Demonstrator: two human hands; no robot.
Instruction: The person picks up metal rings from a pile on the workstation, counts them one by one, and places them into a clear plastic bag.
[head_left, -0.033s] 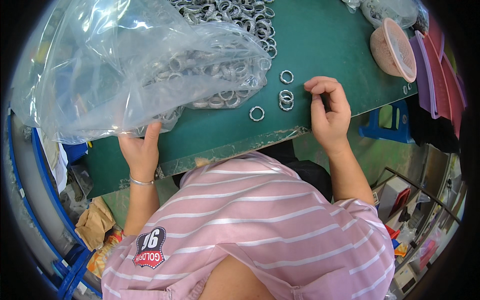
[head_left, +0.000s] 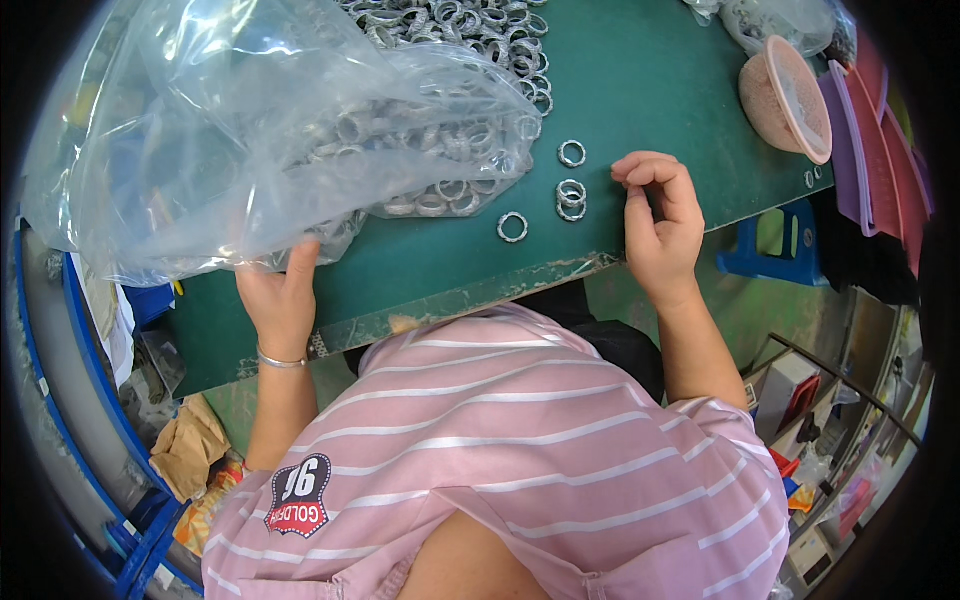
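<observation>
A large see-through plastic bag (head_left: 190, 150) spreads over the left of the green table, with many silvery metal rings (head_left: 440, 140) inside or under it. My left hand (head_left: 278, 300) is at the bag's near edge, thumb upright against the plastic. Its other fingers are hidden by the bag. To the right, my right hand (head_left: 662, 215) hovers above the table's front edge, fingers bent toward the thumb in a loose pinch; whatever may be between the tips is too small to see. Left of it lie a single ring (head_left: 572, 153), two overlapping rings (head_left: 571, 200) and another ring (head_left: 513, 227).
More rings (head_left: 470, 20) are heaped behind the bag. A pink plastic basket (head_left: 775, 100) leans at the table's right, beside purple and red plastic trays (head_left: 880, 150). Two small rings (head_left: 813, 177) lie near the right edge. A blue stool (head_left: 775, 250) stands below.
My right hand has shifted very slightly to the right. The left hand, the bag and the rings look the same.
</observation>
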